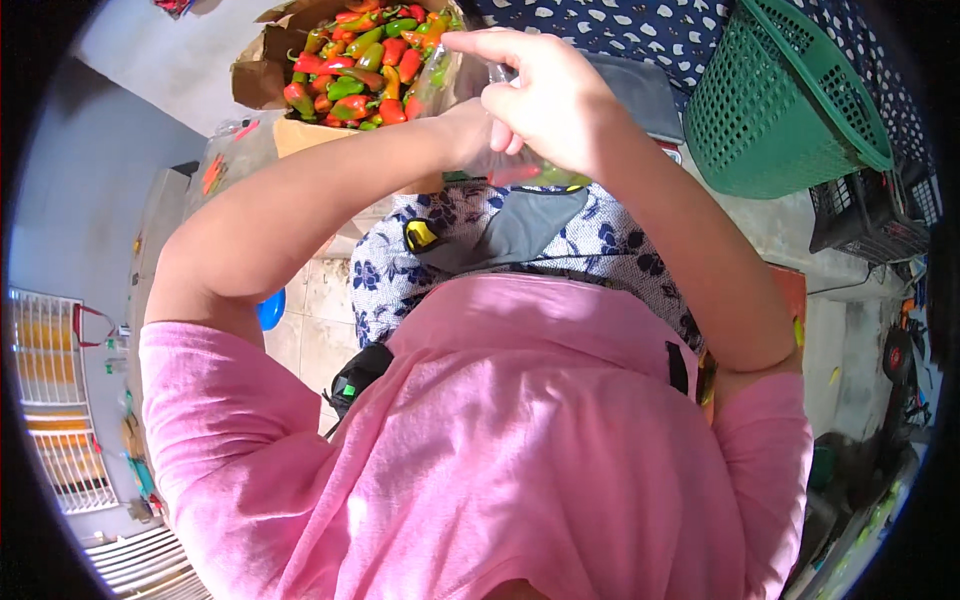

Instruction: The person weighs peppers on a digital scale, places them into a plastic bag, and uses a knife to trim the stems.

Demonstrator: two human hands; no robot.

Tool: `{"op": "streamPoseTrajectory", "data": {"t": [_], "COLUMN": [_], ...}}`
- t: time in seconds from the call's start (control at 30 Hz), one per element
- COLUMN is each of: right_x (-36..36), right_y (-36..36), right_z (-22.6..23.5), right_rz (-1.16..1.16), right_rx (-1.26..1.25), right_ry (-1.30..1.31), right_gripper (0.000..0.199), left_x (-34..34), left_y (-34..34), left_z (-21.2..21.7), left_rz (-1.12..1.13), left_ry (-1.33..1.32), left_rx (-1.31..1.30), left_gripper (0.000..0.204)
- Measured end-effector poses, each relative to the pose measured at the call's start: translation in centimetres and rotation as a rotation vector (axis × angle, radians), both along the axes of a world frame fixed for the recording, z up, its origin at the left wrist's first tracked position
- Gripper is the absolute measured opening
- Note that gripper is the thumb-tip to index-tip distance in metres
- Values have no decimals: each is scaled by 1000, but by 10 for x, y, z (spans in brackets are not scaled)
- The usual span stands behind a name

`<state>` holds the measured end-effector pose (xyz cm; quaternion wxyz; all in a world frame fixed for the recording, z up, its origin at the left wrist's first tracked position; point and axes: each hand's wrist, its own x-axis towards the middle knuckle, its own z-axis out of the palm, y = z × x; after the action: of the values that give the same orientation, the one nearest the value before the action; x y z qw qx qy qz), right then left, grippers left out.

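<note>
Above my lap hangs a clear plastic bag point(540, 172) with red and green peppers in its lower part. My right hand point(555, 95) is closed at the gathered top of the bag, its index finger stretched out to the left. My left hand point(468, 130) grips the bag from the left side; most of its fingers are hidden behind the right hand and the plastic. Just beyond, an open cardboard box point(262, 70) is full of loose red, green and orange peppers point(365, 65).
A tall green plastic basket point(770, 110) stands at the far right, with a black crate point(868, 215) beside it. Spotted dark blue cloth point(640, 25) lies behind. At the left, a clear bag with red pieces point(215, 172) rests near the box. A blue object point(271, 310) is below my left arm.
</note>
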<state>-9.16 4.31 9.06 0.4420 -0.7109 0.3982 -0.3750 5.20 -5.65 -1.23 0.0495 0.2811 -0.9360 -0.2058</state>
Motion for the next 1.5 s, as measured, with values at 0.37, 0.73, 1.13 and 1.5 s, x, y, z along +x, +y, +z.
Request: {"op": "streamPoseTrajectory", "data": {"t": [0.37,0.73,1.13,1.5], "right_x": [0,-4,-31,-55], "right_y": [-5,-2,-26,-24], "right_z": [-11,-18,-22,-3], "right_rz": [59,30,-43,-85], "right_rx": [-41,33,-15,-104], "right_ry": [-99,-66,-108,-676], "right_gripper": [52,53,50,44], "left_x": [4,-10,3,-86], "left_y": [3,18,26,47], "left_z": [-17,-6,122,2], "left_rz": [-167,-59,114,196], "left_ry": [396,47,-256,822], "left_rx": [327,207,178,474], "left_gripper": [18,18,23,80]}}
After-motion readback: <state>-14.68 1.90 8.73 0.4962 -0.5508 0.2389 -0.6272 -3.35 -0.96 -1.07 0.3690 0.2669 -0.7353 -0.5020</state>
